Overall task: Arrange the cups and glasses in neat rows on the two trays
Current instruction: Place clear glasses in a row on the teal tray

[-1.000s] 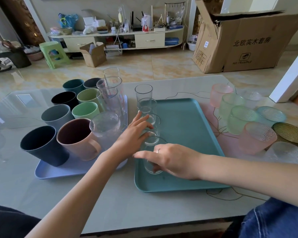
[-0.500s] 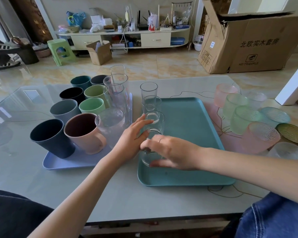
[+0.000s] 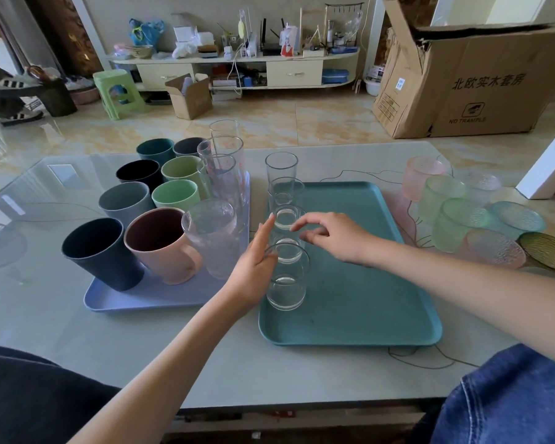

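A person's left hand (image 3: 257, 267), fingers straight, presses flat against the left side of a column of clear glasses (image 3: 287, 277) standing along the left edge of the teal tray (image 3: 366, 299) at frame centre. The right hand (image 3: 332, 235) hovers just beside the column, fingers loosely curled, holding nothing. Left of centre, coloured cups (image 3: 101, 251) fill the lavender tray (image 3: 135, 298); frosted tumblers (image 3: 455, 224) cluster at right on the table (image 3: 39, 322).

Two trays lie side by side on the desk (image 3: 45, 315). The left tray (image 3: 141, 298) carries mugs (image 3: 161, 241) in rows, with tall glasses (image 3: 225, 174) along its right edge. On the right tray (image 3: 366, 299), small glasses (image 3: 287, 277) stand in one line at its left edge. More glasses (image 3: 455, 225) stand on the desk to its right.
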A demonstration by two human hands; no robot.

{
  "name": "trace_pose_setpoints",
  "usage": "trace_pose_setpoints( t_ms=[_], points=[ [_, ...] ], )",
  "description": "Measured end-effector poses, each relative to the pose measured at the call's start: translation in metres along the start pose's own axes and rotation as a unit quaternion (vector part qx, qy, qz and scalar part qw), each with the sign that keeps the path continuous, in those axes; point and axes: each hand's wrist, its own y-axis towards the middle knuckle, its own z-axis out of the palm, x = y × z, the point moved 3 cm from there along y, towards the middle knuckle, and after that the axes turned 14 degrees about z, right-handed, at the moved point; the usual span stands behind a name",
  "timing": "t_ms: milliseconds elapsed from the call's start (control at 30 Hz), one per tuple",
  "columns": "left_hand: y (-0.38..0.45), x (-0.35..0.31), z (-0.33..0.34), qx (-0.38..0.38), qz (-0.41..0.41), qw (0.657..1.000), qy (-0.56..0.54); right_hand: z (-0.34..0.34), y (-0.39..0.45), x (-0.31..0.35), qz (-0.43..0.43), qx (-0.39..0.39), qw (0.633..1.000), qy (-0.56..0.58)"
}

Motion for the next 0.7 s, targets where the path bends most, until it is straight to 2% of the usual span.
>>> trace_pose_setpoints(
  t_ms=[233, 400, 467, 500, 533, 600, 700],
  points=[
    [-0.001, -0.002, 0.003, -0.001, 0.008, 1.0, -0.005, 0.004, -0.001, 0.006, -0.005, -0.007, 1.0, -0.001],
    [-0.008, 0.001, -0.003, -0.014, 0.021, 1.0, 0.0, 0.001, -0.007, 0.007, 0.009, 0.033, 0.999, 0.012],
    [-0.016, 0.006, -0.011, -0.061, 0.024, 0.998, -0.021, -0.009, -0.012, 0.0, 0.013, -0.007, 1.0, -0.002],
    [-0.021, 0.012, -0.014, -0.086, 0.013, 0.996, -0.038, -0.016, -0.015, -0.007, 0.02, -0.039, 0.998, -0.047],
    [-0.027, 0.018, -0.016, -0.103, 0.0, 0.994, -0.042, -0.023, -0.019, -0.016, 0.036, -0.068, 0.989, -0.124],
    [-0.039, 0.029, -0.016, -0.098, -0.019, 0.995, 0.006, -0.036, -0.03, -0.04, 0.109, -0.097, 0.946, -0.291],
    [-0.054, 0.033, -0.015, -0.063, -0.014, 0.998, -0.013, -0.046, -0.048, -0.07, 0.241, -0.075, 0.871, -0.421]
  ],
)
